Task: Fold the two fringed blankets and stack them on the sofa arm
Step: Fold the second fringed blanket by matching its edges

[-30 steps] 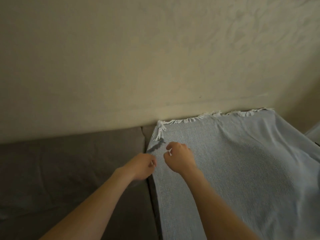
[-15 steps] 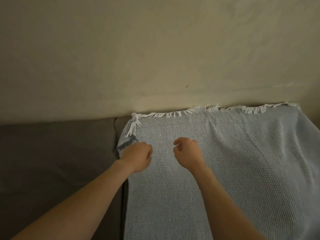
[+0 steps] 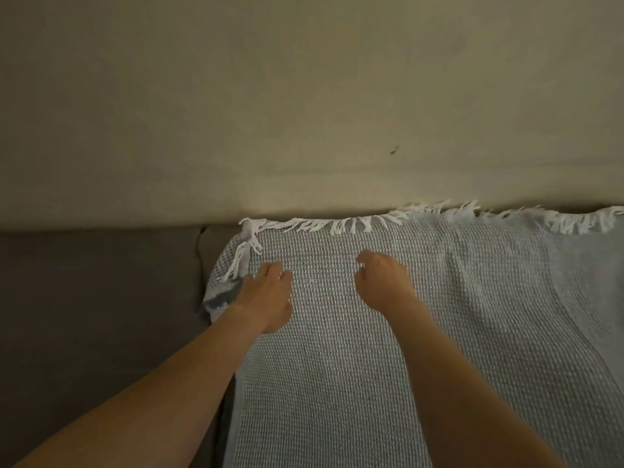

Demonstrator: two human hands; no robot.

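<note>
find one fringed blanket (image 3: pixel 439 332), pale blue waffle weave, spread flat over the right part of the grey sofa (image 3: pixel 101 298), with white fringe (image 3: pixel 337 226) along the far edge against the wall (image 3: pixel 304 113). note far-left corner (image 3: pixel 217 288) turned over on itself, a tassel (image 3: pixel 240 261) across it. see left hand (image 3: pixel 266 298) resting on the cloth just beside that corner, fingers stretched forward and fairly flat, gripping nothing visible. see right hand (image 3: pixel 381 285) on the cloth a little apart, fingers curled under; cannot tell whether pinching fabric. no second blanket in view, no sofa arm identifiable. judge step as smoothing and squaring before the first fold, task early. next move likely calls for flattening the turned corner, then taking both far corners and drawing the fringe edge evenly toward the near edge.
</note>
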